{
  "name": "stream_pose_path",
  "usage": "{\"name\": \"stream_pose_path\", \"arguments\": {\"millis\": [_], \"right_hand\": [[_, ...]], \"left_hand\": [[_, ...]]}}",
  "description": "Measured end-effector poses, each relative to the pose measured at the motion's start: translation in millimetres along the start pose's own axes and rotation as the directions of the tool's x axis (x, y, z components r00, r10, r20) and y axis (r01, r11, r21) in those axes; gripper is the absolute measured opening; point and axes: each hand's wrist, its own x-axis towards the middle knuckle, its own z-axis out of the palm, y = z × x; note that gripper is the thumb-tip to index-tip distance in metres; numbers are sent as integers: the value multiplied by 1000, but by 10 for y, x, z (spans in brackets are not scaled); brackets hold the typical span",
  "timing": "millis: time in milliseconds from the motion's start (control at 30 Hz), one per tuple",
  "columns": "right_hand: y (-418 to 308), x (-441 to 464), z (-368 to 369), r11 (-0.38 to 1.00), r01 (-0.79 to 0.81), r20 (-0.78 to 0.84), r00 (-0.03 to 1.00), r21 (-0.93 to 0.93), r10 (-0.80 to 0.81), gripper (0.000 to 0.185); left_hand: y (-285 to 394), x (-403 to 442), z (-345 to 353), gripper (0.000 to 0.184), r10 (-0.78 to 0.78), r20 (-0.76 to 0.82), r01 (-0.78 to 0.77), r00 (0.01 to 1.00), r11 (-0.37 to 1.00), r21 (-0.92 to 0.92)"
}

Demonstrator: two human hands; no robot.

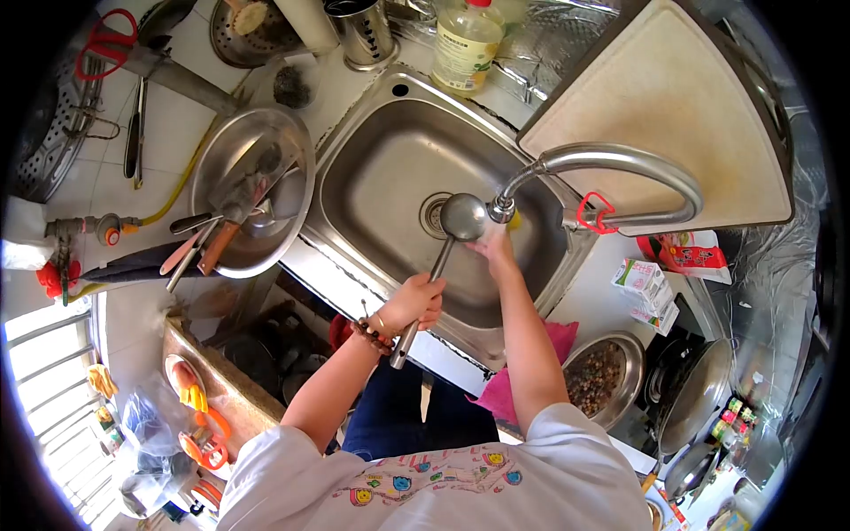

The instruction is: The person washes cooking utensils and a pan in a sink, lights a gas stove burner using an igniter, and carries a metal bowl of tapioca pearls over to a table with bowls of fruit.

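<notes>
A metal ladle (462, 215) is held over the sink (372, 159), its bowl up near the faucet head and its handle slanting down toward me. My left hand (416, 303) is closed around the handle. At the edge of the bowl, beneath the faucet head (501, 211), my right hand (492, 244) has its fingers against the ladle; the faucet and bowl partly cover them. A small yellow thing (513, 219) shows just behind the faucet head, too hidden to name.
Left of the sink, a steel basin (305, 177) holds a cleaver and several utensils. A detergent bottle (465, 49) and a steel utensil holder (361, 35) stand behind. On the right are a cutting board (664, 115), a pink cloth (506, 389) and a bowl of small brown pieces (630, 354).
</notes>
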Motion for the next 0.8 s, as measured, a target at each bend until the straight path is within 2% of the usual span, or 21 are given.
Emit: {"name": "stream_pose_path", "arguments": {"millis": [33,67,100,133,167,200,233,267,300,333,400,433,467,533,567,600,667,700,767,800], "right_hand": [[25,54,-122,1000,-1,1,1000,-1,1,49],[35,64,-230,996,-13,-5,1000,-87,13,49],[37,90,-327,991,-19,-8,1000,-130,18,49],[2,85,-391,985,-24,-12,1000,-172,23,49],[-136,44,-409,905,67,55,997,-419,-49,50],[-231,-5,-387,759,163,137,986,-630,-98,51],[-211,-23,-366,759,159,136,986,-631,-93,51],[-199,-43,-303,828,290,96,955,-480,-279,52],[-189,-71,-247,845,356,57,929,-399,-365,53],[-195,-112,-174,845,428,17,895,-321,-447,54],[-374,-303,32,870,489,38,870,56,-491,66],[-385,-334,75,883,442,-4,894,157,-447,59],[-380,-363,135,883,443,-3,894,157,-448,59],[-318,-419,278,904,409,-33,909,-122,-416,46],[-226,-351,341,714,568,23,789,-408,-615,40],[-229,-314,339,715,567,21,789,-408,-614,40],[-253,-250,351,432,403,14,744,-807,-668,39],[-298,-196,344,432,404,17,746,-806,-666,39],[-412,-77,265,715,125,-132,947,-687,-292,41],[-457,-34,243,797,-43,-174,982,-602,-79,41]], "left_hand": [[22,-36,-2,31,7,-11,-7,1000,999,40],[12,-69,-11,30,11,-22,-9,1000,997,78],[-42,-20,-83,27,56,-68,-43,996,981,188],[-141,39,-149,27,55,-67,-42,996,982,186],[-233,77,-188,24,378,-187,-150,907,703,695],[-321,117,-234,22,673,-96,-52,733,197,979],[-285,74,-177,22,670,-100,-50,735,200,978],[-181,7,-66,23,586,-143,66,797,151,986],[-124,-19,5,24,499,-195,175,845,87,981],[-157,8,17,24,496,-193,174,847,85,981],[-223,108,23,25,533,-180,165,826,77,983],[-219,140,34,25,536,-178,162,825,77,984],[-212,165,35,23,543,-187,171,819,80,982],[-219,188,45,20,546,-200,186,813,82,979],[-236,201,71,17,555,-146,192,819,-26,981],[-242,212,85,15,558,-87,195,825,-136,971],[-201,130,98,18,549,-92,172,831,-95,981],[-207,86,61,19,522,-43,137,852,-142,980],[-277,24,18,20,486,0,103,874,-185,977],[-313,30,-11,20,513,13,84,858,-165,983]]}}
